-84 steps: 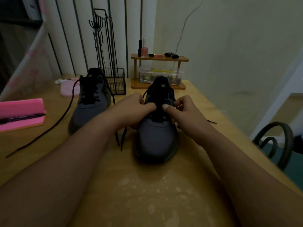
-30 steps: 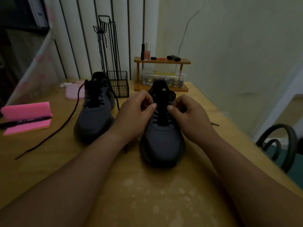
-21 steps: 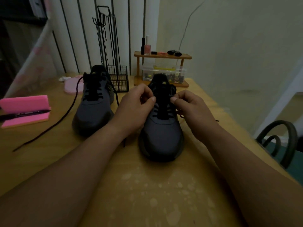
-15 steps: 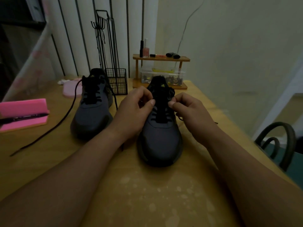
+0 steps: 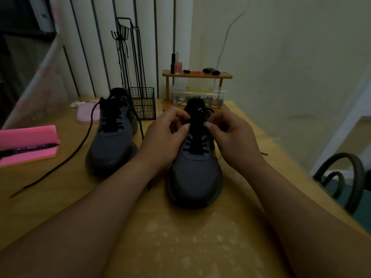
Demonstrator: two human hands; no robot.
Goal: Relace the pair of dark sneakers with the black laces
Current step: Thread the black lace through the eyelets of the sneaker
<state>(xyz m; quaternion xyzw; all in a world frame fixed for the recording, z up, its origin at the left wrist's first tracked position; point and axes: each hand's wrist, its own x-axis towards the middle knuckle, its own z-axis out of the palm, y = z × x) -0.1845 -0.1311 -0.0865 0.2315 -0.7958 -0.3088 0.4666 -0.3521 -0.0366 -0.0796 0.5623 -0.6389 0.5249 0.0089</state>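
Dark grey mesh covers both sneakers on the wooden table (image 5: 180, 247). You have the nearer sneaker (image 5: 193, 173) set toe towards you, and both hands work at its upper eyelets: your left hand (image 5: 164, 141) and right hand (image 5: 232, 139) each curl inward, thumb and forefinger pinched on the black lace (image 5: 195, 145) at either side of the tongue. A small yellow mark on that tongue is too small to read. The other sneaker (image 5: 113, 145) stands just to the left, its loose lace (image 5: 60, 163) trailing across the table below the pink foam block (image 5: 28, 135), where a black pen (image 5: 30, 147) lies; its print is illegible. Behind stand a wire basket (image 5: 143, 103) and a wooden shelf (image 5: 196, 74).
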